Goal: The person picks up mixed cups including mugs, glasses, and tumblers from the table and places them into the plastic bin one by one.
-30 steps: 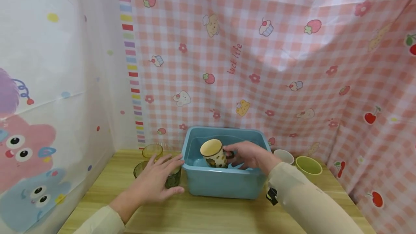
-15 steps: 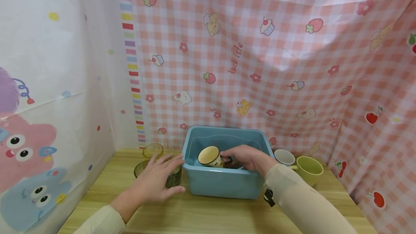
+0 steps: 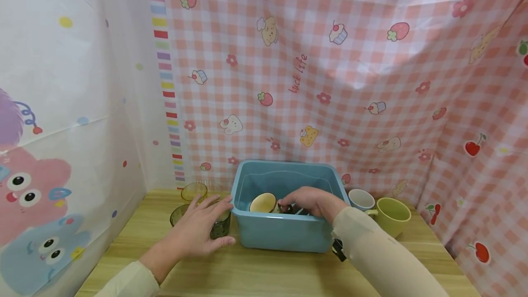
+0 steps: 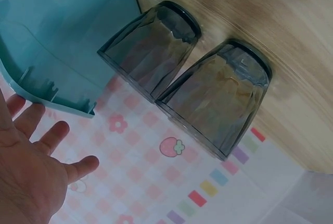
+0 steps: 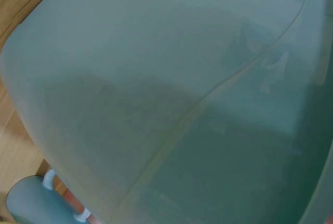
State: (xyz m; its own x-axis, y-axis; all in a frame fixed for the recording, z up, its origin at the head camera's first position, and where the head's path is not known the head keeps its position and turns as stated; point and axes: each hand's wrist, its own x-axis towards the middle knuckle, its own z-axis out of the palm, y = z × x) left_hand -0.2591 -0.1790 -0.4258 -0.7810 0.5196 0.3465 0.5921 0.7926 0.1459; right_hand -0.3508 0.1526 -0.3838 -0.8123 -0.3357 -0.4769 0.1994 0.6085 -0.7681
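In the head view, my right hand reaches into a blue plastic bin and pinches the dark handle of a mug with a cream interior. The mug sits low inside, its mouth tilted left; the bin's front wall hides its lower part. My left hand is spread over the tumblers, fingertips right at the bin's left rim. Two dark, faceted glass tumblers, a nearer one and another, stand beside the bin in the left wrist view. The right wrist view shows mostly bin wall, with the right hand out of sight.
An amber glass stands behind the dark tumblers. Right of the bin are a white cup and a yellow-green mug. All stand on a wood-grain table, with a pink checked cloth hanging close behind.
The right hand has lowered the mug deeper into the bin, and the mug has tipped to the left. My left hand has stayed in place.
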